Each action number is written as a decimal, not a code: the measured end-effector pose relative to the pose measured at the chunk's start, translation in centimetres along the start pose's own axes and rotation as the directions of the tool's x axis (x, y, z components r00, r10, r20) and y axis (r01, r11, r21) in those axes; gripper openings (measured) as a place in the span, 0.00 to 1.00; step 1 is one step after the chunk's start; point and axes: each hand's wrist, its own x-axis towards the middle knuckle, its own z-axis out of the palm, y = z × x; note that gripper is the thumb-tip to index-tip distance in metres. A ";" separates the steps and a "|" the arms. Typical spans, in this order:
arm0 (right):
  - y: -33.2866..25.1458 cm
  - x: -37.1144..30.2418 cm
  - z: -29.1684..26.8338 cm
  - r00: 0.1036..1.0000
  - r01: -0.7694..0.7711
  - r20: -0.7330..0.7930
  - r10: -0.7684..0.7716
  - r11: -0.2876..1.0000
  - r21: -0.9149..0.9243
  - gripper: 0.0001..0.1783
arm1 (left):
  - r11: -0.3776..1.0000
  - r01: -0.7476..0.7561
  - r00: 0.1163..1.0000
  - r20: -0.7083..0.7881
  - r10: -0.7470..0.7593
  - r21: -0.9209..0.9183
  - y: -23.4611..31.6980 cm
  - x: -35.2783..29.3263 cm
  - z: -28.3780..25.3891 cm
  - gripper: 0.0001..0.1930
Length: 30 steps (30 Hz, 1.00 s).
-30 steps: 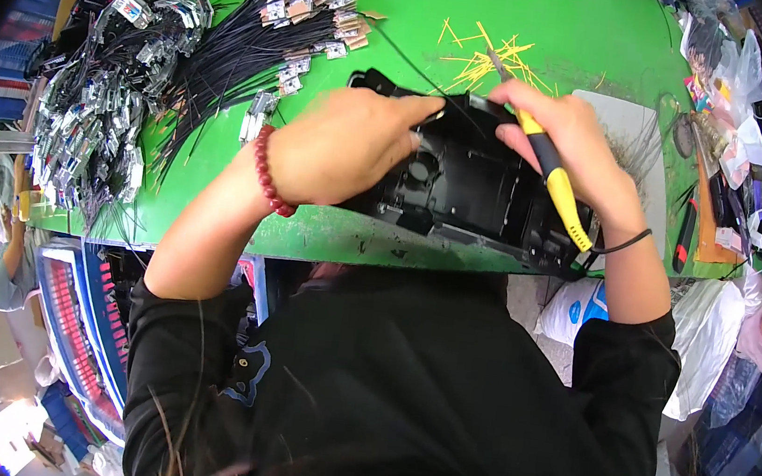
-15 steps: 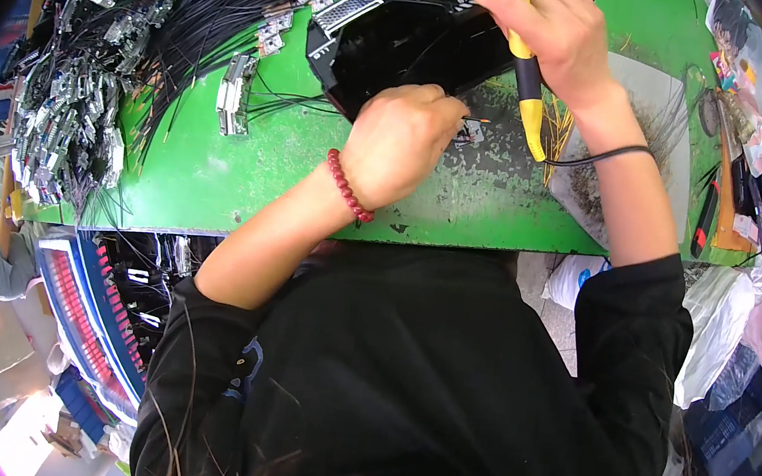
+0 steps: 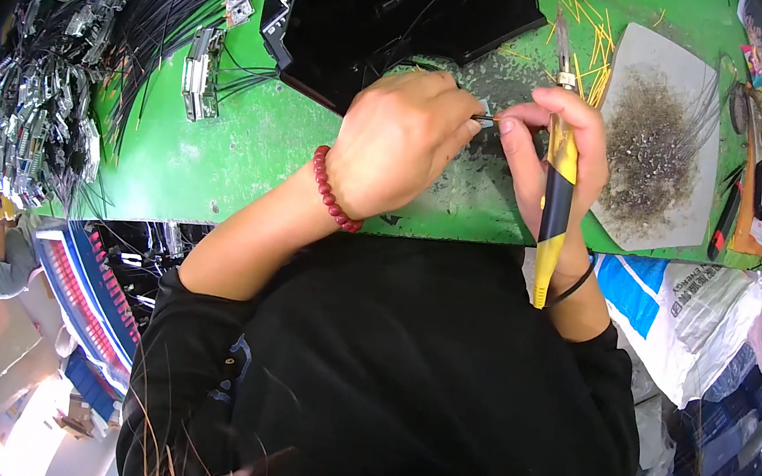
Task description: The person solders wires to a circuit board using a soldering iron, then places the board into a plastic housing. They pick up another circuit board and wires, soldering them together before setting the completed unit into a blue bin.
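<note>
My left hand [image 3: 403, 142], with a red bead bracelet on its wrist, is closed in a pinch on a thin black wire [image 3: 484, 118]. The wire's end pokes out to the right of the fingertips. A yellow and black soldering iron [image 3: 557, 197] rests in my right hand [image 3: 588, 153], its metal tip pointing away from me and its cord end toward me. My right thumb and forefinger are close to the wire's end; whether they touch it I cannot tell. Just beyond my left hand lies a large glossy black plastic housing [image 3: 377, 26].
Thin yellow sticks [image 3: 600, 51] lie beside a grey board [image 3: 628, 88] strewn with dark crumbs. On the left are a heap of silvery-black parts [image 3: 48, 106], a bundle of black wires [image 3: 177, 3] and a lone part [image 3: 200, 75]. Tools [image 3: 741, 209] line the right side of the green table [image 3: 165, 157].
My right hand has come down and nearer to me, and the iron's tip now shows, pointing away. My left hand keeps its pinch. The view has shifted somewhat to the right.
</note>
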 end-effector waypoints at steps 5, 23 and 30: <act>0.1 0.1 -0.4 0.998 -0.030 0.058 0.031 0.999 -0.033 0.21 | 0.991 -0.048 0.991 -0.133 0.032 -0.121 -0.6 -0.2 0.3 0.06; 0.6 0.2 -0.3 0.996 0.073 0.041 -0.074 0.997 0.026 0.20 | 0.987 0.018 0.996 -0.078 -0.031 -0.160 -0.3 0.2 0.2 0.05; 0.0 0.5 -0.7 0.983 0.100 0.160 -0.084 0.990 -0.097 0.22 | 0.989 0.067 0.996 -0.052 -0.074 -0.132 -0.2 0.2 0.3 0.03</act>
